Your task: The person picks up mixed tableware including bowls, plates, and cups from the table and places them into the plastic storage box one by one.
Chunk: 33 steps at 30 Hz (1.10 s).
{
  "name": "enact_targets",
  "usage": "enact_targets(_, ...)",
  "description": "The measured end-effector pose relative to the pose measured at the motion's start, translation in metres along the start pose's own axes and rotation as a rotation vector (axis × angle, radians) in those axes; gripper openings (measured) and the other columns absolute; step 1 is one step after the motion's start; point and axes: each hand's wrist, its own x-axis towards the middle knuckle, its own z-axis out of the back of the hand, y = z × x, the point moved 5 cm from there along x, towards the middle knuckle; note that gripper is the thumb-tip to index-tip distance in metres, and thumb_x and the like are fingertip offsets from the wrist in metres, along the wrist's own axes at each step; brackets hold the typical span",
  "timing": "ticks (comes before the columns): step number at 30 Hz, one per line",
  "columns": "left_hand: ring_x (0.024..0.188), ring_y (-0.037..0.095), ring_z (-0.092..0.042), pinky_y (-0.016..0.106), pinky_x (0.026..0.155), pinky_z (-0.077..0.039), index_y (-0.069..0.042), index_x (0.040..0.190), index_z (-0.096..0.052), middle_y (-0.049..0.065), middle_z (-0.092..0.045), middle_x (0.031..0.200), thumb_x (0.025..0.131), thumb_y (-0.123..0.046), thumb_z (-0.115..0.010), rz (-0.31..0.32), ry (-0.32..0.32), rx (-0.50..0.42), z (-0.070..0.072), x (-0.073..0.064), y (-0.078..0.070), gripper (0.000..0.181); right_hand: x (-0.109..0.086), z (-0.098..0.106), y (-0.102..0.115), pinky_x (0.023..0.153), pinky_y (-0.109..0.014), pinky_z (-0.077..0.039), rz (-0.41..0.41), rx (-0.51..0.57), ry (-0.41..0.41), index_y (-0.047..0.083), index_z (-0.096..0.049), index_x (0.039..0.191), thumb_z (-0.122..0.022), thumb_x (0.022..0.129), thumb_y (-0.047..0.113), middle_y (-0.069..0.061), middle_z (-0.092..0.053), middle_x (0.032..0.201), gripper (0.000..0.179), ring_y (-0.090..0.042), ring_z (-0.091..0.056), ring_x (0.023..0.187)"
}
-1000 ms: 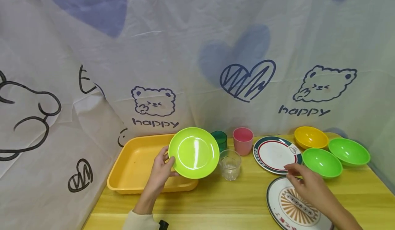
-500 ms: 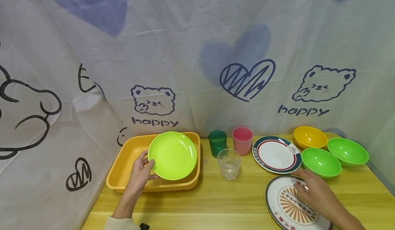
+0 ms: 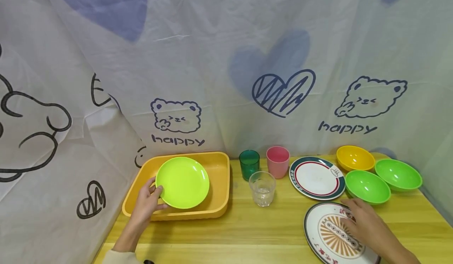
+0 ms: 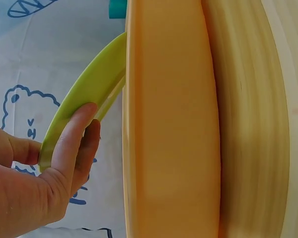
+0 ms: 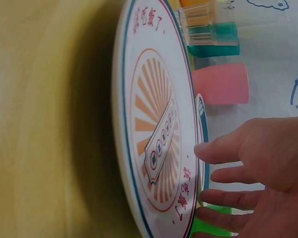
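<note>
A lime-green plate [image 3: 182,183] is pinched at its left rim by my left hand [image 3: 144,201], thumb on the upper face and fingers beneath. It is held tilted over the yellow-orange tub [image 3: 219,185]; in the left wrist view the tub wall [image 4: 174,119] hides its far edge. My right hand [image 3: 366,226] hovers at the right side of a white plate with an orange sunburst [image 3: 332,232]. Its fingers are spread and relaxed in the right wrist view, beside that plate's rim [image 5: 188,148], holding nothing; whether a fingertip touches the rim I cannot tell.
Behind stand a green cup [image 3: 249,165], a pink cup [image 3: 278,161] and a clear glass [image 3: 262,189]. A dark-rimmed white plate [image 3: 316,177] lies beside a yellow bowl [image 3: 355,158] and two green bowls [image 3: 368,186]. A printed cloth [image 3: 226,59] hangs behind the table.
My left hand has carried the lime-green plate leftward and slightly down, from the tub's right end to over its middle. My right hand has shifted slightly right and down over the sunburst plate.
</note>
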Motion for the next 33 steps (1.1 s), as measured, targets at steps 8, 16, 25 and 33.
enact_targets(8, 0.099, 0.024, -0.068, 0.036, 0.070, -0.064, 0.005, 0.157, -0.023, 0.036, -0.049, 0.137, 0.110, -0.009, -0.038, 0.013, 0.025, 0.032, 0.007, 0.011, 0.000, 0.051, -0.001, -0.004, -0.007, 0.092, -0.071, -0.048, -0.010, -0.044, 0.033, -0.016, -0.054, 0.132, -0.080, 0.088, 0.023, -0.038, -0.053, 0.124, 0.064, -0.056, -0.054, 0.112)
enact_targets(16, 0.095, 0.021, -0.069, 0.036, 0.070, -0.064, 0.011, 0.156, -0.018, 0.037, -0.050, 0.132, 0.110, -0.009, -0.036, 0.083, 0.022, 0.040, 0.016, 0.018, 0.011, 0.053, 0.000, -0.009, -0.012, 0.090, -0.071, -0.048, -0.040, -0.049, 0.101, -0.015, -0.049, 0.138, -0.080, 0.089, 0.035, -0.040, -0.050, 0.126, 0.077, -0.058, -0.052, 0.112)
enact_targets(25, 0.099, 0.024, -0.068, 0.038, 0.076, -0.064, 0.016, 0.154, -0.014, 0.042, -0.045, 0.136, 0.110, -0.009, -0.033, 0.125, 0.052, 0.046, 0.026, 0.025, 0.017, 0.054, -0.001, -0.014, -0.013, 0.090, -0.071, -0.049, -0.058, -0.066, 0.140, -0.014, -0.045, 0.141, -0.079, 0.087, 0.046, -0.040, -0.049, 0.125, 0.088, -0.057, -0.052, 0.110)
enact_targets(33, 0.093, 0.019, -0.066, 0.037, 0.078, -0.063, 0.019, 0.153, -0.010, 0.035, -0.045, 0.130, 0.110, -0.008, -0.032, 0.183, 0.075, -0.005, 0.031, 0.038, 0.021, 0.056, 0.001, -0.018, -0.019, 0.091, -0.068, -0.050, -0.147, -0.052, 0.233, -0.014, -0.043, 0.144, -0.077, 0.086, 0.057, -0.040, -0.047, 0.125, 0.098, -0.049, -0.053, 0.105)
